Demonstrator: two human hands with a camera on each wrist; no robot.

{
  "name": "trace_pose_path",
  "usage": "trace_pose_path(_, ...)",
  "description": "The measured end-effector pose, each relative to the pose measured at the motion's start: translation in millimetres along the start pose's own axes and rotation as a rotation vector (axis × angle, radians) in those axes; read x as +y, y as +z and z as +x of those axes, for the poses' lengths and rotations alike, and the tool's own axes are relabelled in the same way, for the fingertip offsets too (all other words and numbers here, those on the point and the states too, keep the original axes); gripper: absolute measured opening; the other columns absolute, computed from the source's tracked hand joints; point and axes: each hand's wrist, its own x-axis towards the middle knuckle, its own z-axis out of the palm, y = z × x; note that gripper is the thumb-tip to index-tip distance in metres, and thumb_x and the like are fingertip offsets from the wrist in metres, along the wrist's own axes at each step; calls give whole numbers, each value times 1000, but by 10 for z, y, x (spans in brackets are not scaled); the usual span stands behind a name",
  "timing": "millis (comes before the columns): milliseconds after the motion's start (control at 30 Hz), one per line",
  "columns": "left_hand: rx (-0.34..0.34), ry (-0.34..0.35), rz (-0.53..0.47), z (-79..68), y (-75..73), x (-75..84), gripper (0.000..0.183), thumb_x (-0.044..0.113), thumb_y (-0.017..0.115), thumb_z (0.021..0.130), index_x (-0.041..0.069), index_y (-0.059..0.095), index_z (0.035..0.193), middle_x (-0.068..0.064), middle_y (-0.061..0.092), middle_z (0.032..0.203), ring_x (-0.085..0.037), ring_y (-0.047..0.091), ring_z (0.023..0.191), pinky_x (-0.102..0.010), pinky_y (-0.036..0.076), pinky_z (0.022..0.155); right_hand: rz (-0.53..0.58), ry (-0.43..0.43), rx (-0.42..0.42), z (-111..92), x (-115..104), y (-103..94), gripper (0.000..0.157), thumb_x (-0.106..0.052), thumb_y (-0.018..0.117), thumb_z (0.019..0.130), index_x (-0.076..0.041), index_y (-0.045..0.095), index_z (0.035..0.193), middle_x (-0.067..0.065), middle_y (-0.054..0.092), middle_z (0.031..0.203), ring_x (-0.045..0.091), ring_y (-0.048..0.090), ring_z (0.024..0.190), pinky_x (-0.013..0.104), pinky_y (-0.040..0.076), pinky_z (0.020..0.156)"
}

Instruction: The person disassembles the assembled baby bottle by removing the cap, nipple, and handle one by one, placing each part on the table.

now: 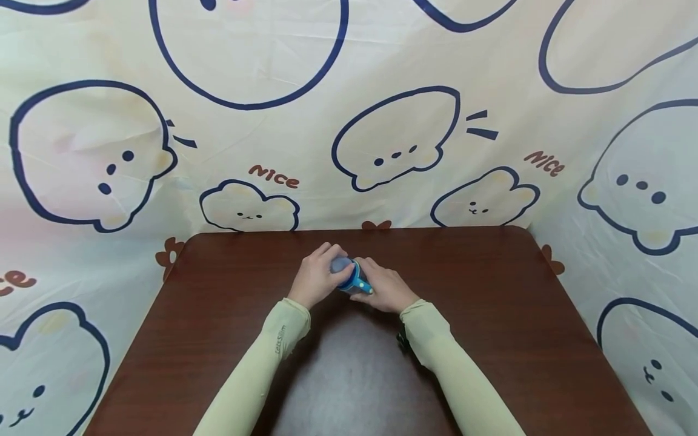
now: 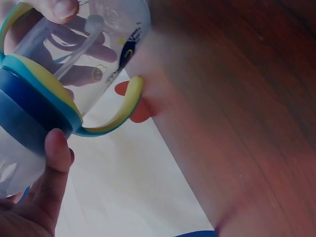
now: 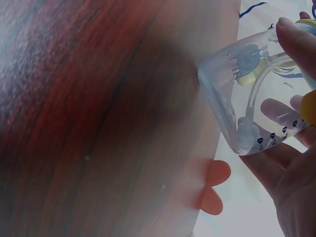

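Observation:
Between both hands, over the far middle of the table, is a baby's straw cup (image 1: 357,274) with a clear body (image 3: 224,91), small printed pictures and a blue collar (image 2: 29,111). My left hand (image 1: 317,275) grips the translucent cap end (image 2: 19,170), its thumb at the collar. My right hand (image 1: 388,287) holds the clear body, thumb on one side and fingers behind it. A teal and yellow handle (image 2: 129,106) sticks out from the collar. Inside the body runs a straw (image 2: 81,48) with a weighted tip. The cup is tilted in both wrist views.
The dark brown wooden table (image 1: 245,327) reaches under both forearms, its far edge just past the hands. A cream cloth (image 1: 305,139) with blue cartoon outlines hangs behind it and at both sides. A small black object (image 1: 403,340) shows by the right cuff.

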Motion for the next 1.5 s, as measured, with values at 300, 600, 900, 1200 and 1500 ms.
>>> trace_pose_path(300, 21, -33, 21, 2, 24, 51, 23, 38, 75, 94, 20, 68, 107, 1, 61, 96, -18, 60, 83, -34, 59, 71, 21, 1, -7, 2, 39, 9, 81, -41, 82, 89, -23, 37, 153, 3, 55, 137, 23, 62, 117, 48, 56, 102)
trace_pose_path(600, 59, -100, 29, 8, 49, 47, 24, 40, 73, 96, 19, 67, 107, -1, 63, 101, -22, 62, 84, -40, 62, 74, -45, -45, 21, 39, 63, 17, 83, -43, 83, 87, -21, 37, 152, 4, 56, 134, 22, 64, 114, 46, 58, 99)
trace_pose_path(900, 36, -102, 11, 56, 16, 19, 22, 40, 72, 96, 20, 67, 104, -1, 64, 100, -22, 62, 84, -39, 60, 73, -42, -53, 24, 47, 38, -11, 82, -43, 82, 88, -20, 38, 153, 4, 57, 132, 21, 66, 111, 44, 58, 97)
trace_pose_path(1200, 29, -146, -31, 57, 21, 19, 20, 40, 71, 97, 21, 67, 104, 0, 65, 102, -24, 64, 88, -43, 61, 78, -53, -64, 20, 44, 55, -14, 84, -43, 83, 88, -17, 38, 154, 6, 58, 131, 21, 66, 111, 43, 59, 97)
trace_pose_path(1500, 31, -177, -55, 69, 19, 14, 19, 41, 71, 98, 23, 68, 103, 1, 66, 101, -24, 64, 90, -44, 62, 80, -26, -45, -3, 59, 54, -37, 84, -39, 84, 87, -17, 38, 154, 6, 58, 133, 23, 66, 114, 46, 58, 100)
